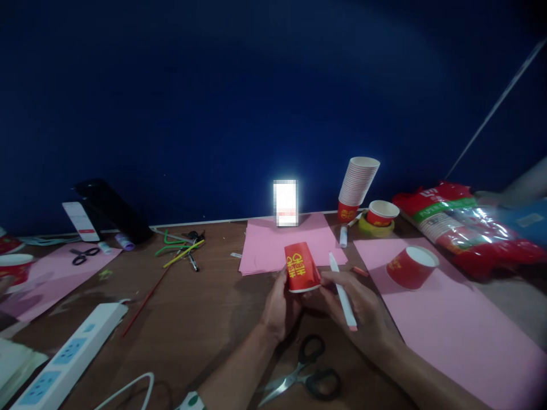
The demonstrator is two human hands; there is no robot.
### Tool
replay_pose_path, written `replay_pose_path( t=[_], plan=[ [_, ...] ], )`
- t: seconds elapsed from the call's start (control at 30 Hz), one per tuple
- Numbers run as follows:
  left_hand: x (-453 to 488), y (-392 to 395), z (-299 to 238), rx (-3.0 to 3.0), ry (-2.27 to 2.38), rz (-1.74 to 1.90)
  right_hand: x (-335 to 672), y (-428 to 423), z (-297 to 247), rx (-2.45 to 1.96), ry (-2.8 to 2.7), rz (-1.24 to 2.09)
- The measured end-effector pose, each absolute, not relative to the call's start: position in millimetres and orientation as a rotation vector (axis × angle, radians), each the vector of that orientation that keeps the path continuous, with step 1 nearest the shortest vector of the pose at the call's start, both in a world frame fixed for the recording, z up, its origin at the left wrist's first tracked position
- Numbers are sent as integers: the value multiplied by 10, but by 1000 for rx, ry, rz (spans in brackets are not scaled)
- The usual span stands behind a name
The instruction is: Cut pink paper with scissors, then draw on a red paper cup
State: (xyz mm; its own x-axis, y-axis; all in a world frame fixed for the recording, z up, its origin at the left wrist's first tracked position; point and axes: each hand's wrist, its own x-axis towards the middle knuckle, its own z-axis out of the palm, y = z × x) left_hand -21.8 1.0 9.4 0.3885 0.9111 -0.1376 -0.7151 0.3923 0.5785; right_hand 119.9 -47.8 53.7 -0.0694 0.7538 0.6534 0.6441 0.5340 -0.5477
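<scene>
A red paper cup [300,265] with yellow lettering is tilted, its white rim towards me, above the brown table. My left hand [280,307] is wrapped round its left side. My right hand [363,307] is closed with a white marker [344,299] lying between its fingers. The marker has a pink end near me and a pale tip pointing away. The right fingertips also touch the cup near its rim. Black-handled scissors [305,373] lie on the table just below both hands.
Pink paper sheets [260,250] lie behind the cup, near a glowing phone [286,202]. On the right are another cup [412,267], a stack of cups [359,182] and a red plastic bag [457,222]. A power strip [70,356] and pipe cleaners [183,253] lie left.
</scene>
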Motion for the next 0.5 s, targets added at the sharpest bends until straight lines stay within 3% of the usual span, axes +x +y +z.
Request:
replay_pose_path(
  t=[0.5],
  plan=[
    [-251,-13,152,491,496,1076,1170,-475,462,-1113,-1754,143]
  ],
)
